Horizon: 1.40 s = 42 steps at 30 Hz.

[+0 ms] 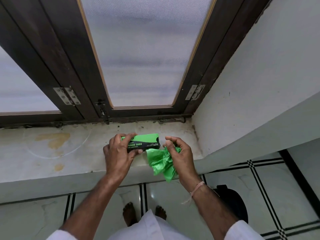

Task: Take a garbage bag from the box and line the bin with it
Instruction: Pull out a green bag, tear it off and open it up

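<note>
Our left hand point(119, 151) is clamped around the left end of the green garbage bag box point(144, 142), fingers over its top, thumb beneath. At its 3 o'clock, our right hand point(178, 153) pinches a crumpled green garbage bag point(159, 161), which hangs just beside the box's right end. The box sits on the stained window sill point(52, 153). A dark bin point(233, 203) stands on the tiled floor point(277, 187) at our 4 o'clock.
</note>
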Tool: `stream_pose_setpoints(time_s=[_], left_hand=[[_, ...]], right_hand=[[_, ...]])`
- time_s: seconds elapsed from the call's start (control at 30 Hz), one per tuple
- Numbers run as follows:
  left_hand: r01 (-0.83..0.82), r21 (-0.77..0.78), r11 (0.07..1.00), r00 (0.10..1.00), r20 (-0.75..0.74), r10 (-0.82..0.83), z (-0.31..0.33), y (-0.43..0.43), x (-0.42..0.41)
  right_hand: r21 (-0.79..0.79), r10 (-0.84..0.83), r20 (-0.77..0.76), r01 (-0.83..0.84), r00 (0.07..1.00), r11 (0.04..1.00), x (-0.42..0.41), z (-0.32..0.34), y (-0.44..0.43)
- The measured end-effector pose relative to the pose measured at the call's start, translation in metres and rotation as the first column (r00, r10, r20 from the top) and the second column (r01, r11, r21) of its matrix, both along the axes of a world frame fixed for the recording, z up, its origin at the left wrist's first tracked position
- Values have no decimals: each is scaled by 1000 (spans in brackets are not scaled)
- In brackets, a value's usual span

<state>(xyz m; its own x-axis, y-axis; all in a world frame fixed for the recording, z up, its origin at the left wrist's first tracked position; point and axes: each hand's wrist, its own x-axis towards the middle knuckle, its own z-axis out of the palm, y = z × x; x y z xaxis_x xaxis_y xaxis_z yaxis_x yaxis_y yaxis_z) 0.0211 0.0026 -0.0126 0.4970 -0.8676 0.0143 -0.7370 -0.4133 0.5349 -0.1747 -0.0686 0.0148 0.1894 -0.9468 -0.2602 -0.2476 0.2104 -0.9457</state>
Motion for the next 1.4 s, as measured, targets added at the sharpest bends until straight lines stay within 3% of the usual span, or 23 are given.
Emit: stream_pose_setpoints(time_s=[0.1,0.13,0.17,0.23,0.27,0.37,0.47,0.57,0.63,0.73,0.83,0.93,1.07,1.13,1.27,1.4], left_hand=[[-14,-86,996,992,120,25,13,1,-12],[9,-145,989,998,61,0,23,2,-23],[51,-180,982,994,-90,-68,36,4,-36],[171,-148,974,862,-456,-221,56,7,-62],[245,-111,963,793,-549,-265,62,9,-72],[311,-73,948,735,-614,-288,56,14,-94],[184,-120,975,626,-751,-211,46,20,-107],[37,-137,990,614,-778,-131,45,30,-121],[-44,-112,993,559,-826,-69,44,38,-135],[-109,-50,993,570,-822,21,32,51,-167],[-215,47,976,450,-882,142,21,65,-205],[-178,45,983,420,-900,117,23,85,-282],[39,66,997,385,-922,45,44,98,-394],[57,68,996,320,-946,46,49,101,-430],[-75,40,996,248,-967,57,47,124,-458],[-74,58,996,204,-976,72,41,142,-484]], right_hand=[[40,19,14,-20,1000,999,-5,2,-1],[50,28,28,-30,999,998,-7,5,-1],[65,36,47,-39,998,997,-9,10,0],[110,43,109,-54,993,992,-13,17,2],[132,36,139,-54,990,990,-15,21,3],[188,4,195,-42,981,981,-29,29,9],[230,-64,269,0,961,973,-56,30,18],[290,-80,302,-12,950,957,-89,29,33],[320,-19,311,-86,950,943,-110,27,43],[304,-29,302,-67,953,950,-148,19,51],[266,-96,283,18,954,964,-200,14,50],[220,-1,242,-54,970,974,-272,12,58],[215,183,193,-223,964,951,-344,22,78],[272,153,254,-223,955,936,-384,30,83],[342,85,357,-214,930,915,-465,43,96],[323,4,338,-120,941,939,-514,43,120]])
